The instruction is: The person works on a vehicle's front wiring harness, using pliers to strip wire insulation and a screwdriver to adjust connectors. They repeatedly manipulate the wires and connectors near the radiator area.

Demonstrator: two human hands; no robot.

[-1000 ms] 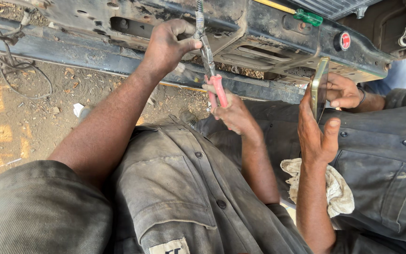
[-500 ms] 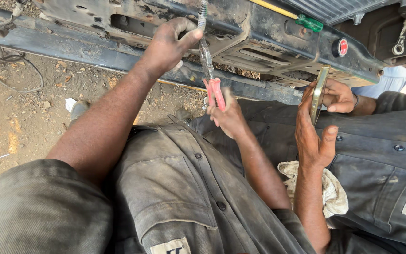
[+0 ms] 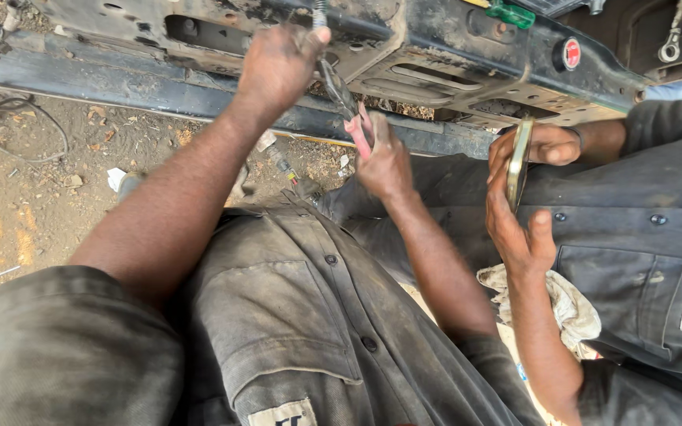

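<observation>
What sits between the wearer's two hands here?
Pliers with pink handles span the gap in the head view: the right hand grips the handles, and the left hand is at the jaw end against the metal frame.

ground here is just bare sandy dirt (image 3: 33, 213) filling the left side of the frame, sunlit patches at the far left. Lying on it: dry leaves and small stones (image 3: 80, 146) in the upper left, a tangle of dark wire (image 3: 9, 130) near the left edge, a white scrap (image 3: 115, 178) a bit right of that, more bits of litter (image 3: 309, 162) at centre, under the rusty frame
</observation>
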